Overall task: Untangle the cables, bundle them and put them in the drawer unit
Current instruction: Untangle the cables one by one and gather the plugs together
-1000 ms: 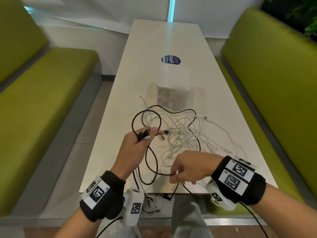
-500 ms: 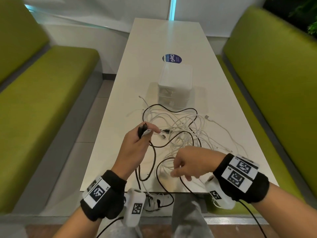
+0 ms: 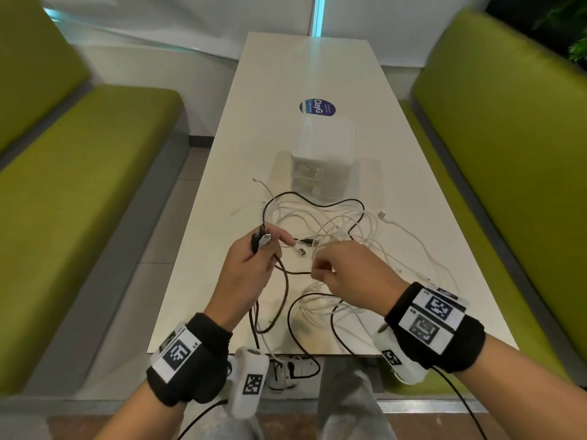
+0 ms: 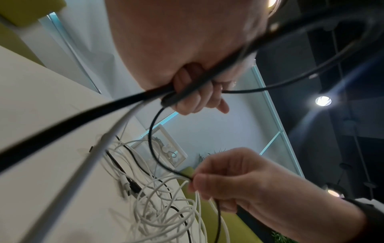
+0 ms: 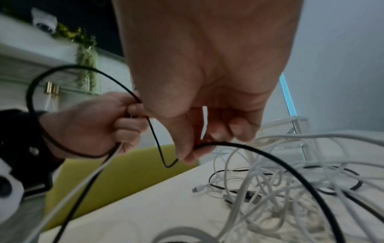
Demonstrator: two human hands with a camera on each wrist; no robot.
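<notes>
A tangle of white cables (image 3: 336,227) with a black cable (image 3: 313,203) running through it lies mid-table. My left hand (image 3: 251,265) is raised over the near part of the table and grips a black plug and a white plug (image 3: 263,241) together, with their cables trailing down from the fist (image 4: 195,92). My right hand (image 3: 346,271) pinches a length of the black cable (image 5: 245,146) between thumb and fingers (image 5: 185,154), just right of the left hand. The white drawer unit (image 3: 322,160) stands behind the tangle, its drawers closed.
Green benches (image 3: 79,173) flank the white table (image 3: 197,281) on both sides. A blue round sticker (image 3: 317,108) lies beyond the drawer unit. Cable loops hang over the near table edge (image 3: 286,366) toward my lap.
My right hand has lifted from the table's near edge and moved forward toward the left hand, drawing the black cable up. The large black loop by the left hand has collapsed.
</notes>
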